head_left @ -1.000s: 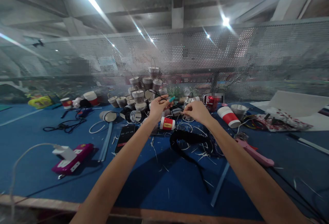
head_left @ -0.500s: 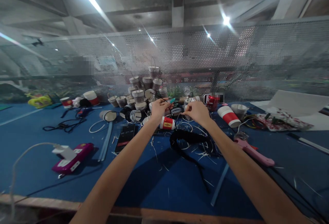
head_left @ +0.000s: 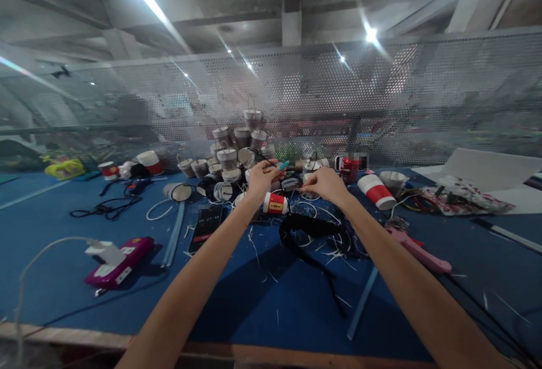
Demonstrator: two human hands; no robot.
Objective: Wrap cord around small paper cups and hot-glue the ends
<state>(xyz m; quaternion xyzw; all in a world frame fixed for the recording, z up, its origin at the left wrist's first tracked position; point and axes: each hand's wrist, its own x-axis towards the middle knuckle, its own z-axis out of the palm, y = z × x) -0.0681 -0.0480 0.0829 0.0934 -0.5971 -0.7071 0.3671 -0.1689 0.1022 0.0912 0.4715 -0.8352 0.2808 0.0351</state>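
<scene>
Head view: both hands are held over the far middle of a blue worktop, near each other but apart. The fingers of the left hand are nearly closed, with a thin dark strand apparently gripped and a small teal piece seen at their tips. The fingers of the right hand are brought together in a pinch; whatever is caught between them is too small to be told. The step in hand is judged to be fine work on the strand, which lies across the left hand in front of the stacked cups; for the next move, a steady left grip and a precise right pinch would seem to be called for. A pile of small grey cups is stacked behind the left hand, the visible mouths filled with a pale mass and some fitted with loop handles. A red-and-white paper cup is laid on its side below the hands, its contents hidden. At the right, a larger striped cup is tipped over beside an upright grey bowl-like cup, whose inside cannot be made out.
</scene>
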